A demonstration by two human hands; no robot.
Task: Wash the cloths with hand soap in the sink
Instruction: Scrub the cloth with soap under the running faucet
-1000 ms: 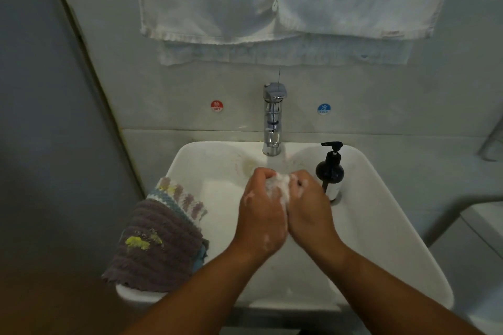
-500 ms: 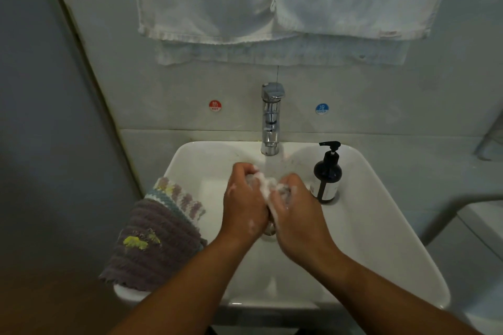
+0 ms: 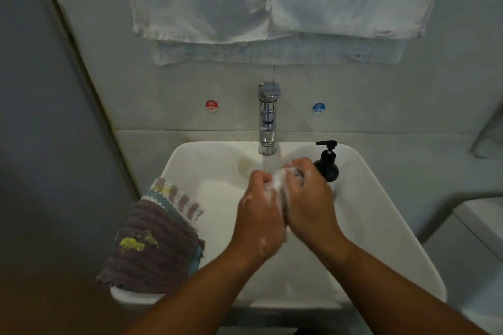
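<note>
1. While lather coats it, the cloth (image 3: 280, 183) is bunched between both hands over the middle of the sink (image 3: 381, 239), just in front of the tap (image 3: 268, 117). It looks pale with foam, with a dark patch by the right fingers.
2. The left hand (image 3: 258, 215) curls round the cloth's left side, knuckles up, with suds on its back. The right hand (image 3: 310, 198) grips the other side, a little nearer the back rim. The two hands press together along their inner edges.
3. The sink is a white, squarish basin with a yellowish stain near its back rim, left of the tap.
4. A dark soap dispenser (image 3: 328, 163) stands upright at the back right corner, just beside the right hand, which hides part of it.
5. The chrome tap rises from the middle of the back rim.
6. A stack of cloths (image 3: 155, 250) drapes over the left rim. On top is a ribbed purple-brown one with a yellow smear, with teal and crocheted edges showing beneath.
7. Pale tiles (image 3: 394, 84) back the sink, with a red hot sticker (image 3: 211, 105) left of the tap and a blue cold sticker (image 3: 318, 108) right of it.
8. White towels (image 3: 272, 0) hang above, and a grey panel (image 3: 40, 117) fills the left side.
</note>
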